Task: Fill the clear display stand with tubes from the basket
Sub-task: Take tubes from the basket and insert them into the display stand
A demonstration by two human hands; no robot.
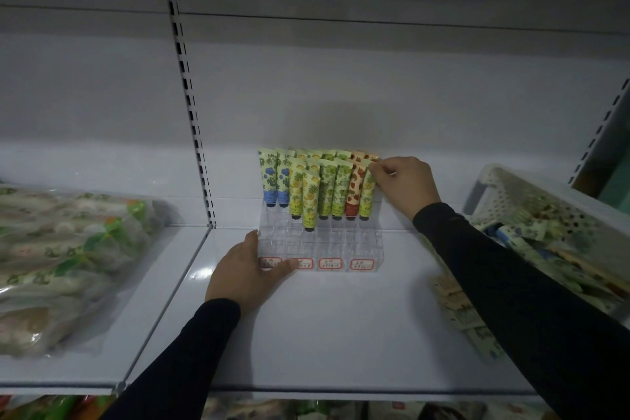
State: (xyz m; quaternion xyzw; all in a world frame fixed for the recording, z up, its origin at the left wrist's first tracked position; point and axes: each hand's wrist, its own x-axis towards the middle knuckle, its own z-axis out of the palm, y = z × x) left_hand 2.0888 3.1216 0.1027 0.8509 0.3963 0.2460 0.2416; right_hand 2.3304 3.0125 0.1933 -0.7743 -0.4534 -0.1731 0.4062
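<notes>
A clear stepped display stand (pixel 341 249) sits on the white shelf, with red-bordered labels along its front. Several tubes stand cap-down in its back rows: blue ones (pixel 269 177) at left, yellow ones (pixel 310 198) and green ones (pixel 339 191) in the middle, a red one (pixel 354 187) toward the right. My right hand (pixel 405 182) pinches the top of a green tube (pixel 367 189) standing in the rightmost column. My left hand (pixel 247 271) rests flat against the stand's front left corner, thumb along its front. The white perforated basket (pixel 504 194) at right holds more tubes.
A large clear bag of packaged goods (pixel 68 259) lies on the neighbouring shelf at left. Loose patterned tubes (pixel 460 314) lie on the shelf beside the basket. A slotted upright (pixel 192 112) divides the shelf bays. More goods show on the shelf below.
</notes>
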